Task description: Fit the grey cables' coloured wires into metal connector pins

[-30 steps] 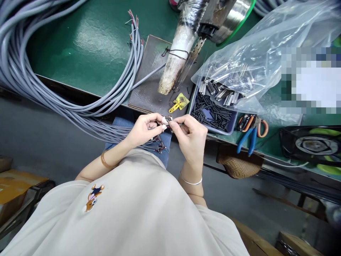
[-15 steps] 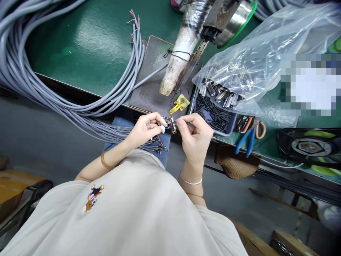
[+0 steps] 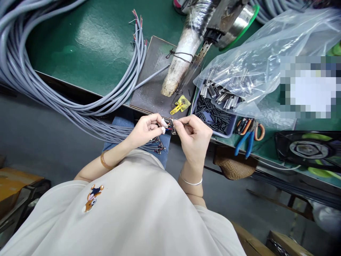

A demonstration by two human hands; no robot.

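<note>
Between my two hands, just off the bench edge, is a small metal multi-pin connector (image 3: 172, 126) with thin coloured wires (image 3: 167, 127) on its left side. My left hand (image 3: 147, 130), white wrapping on its fingertips, is closed in a pinch on these wires. My right hand (image 3: 195, 133) pinches the connector from the right, thumb against it. Over my lap lie grey cables (image 3: 117, 131) whose ends carry similar connectors (image 3: 159, 145). A yellow clip (image 3: 178, 106) on a yellow pad lies beyond my hands on the dark board (image 3: 149, 96).
Right of the board, a bin (image 3: 231, 131) holds black sleeves (image 3: 213, 115) and loose connectors (image 3: 226, 97) under a plastic bag (image 3: 255, 60). Blue-handled pliers (image 3: 249, 142) and a fan (image 3: 309, 148) lie farther right. A white wrapped tube (image 3: 177, 67) and solder spool (image 3: 239, 26) overhang the board.
The connector has turned slightly between my fingers, and my right thumb has shifted a little left onto it. My left hand stays almost in place. The view has shifted slightly.
</note>
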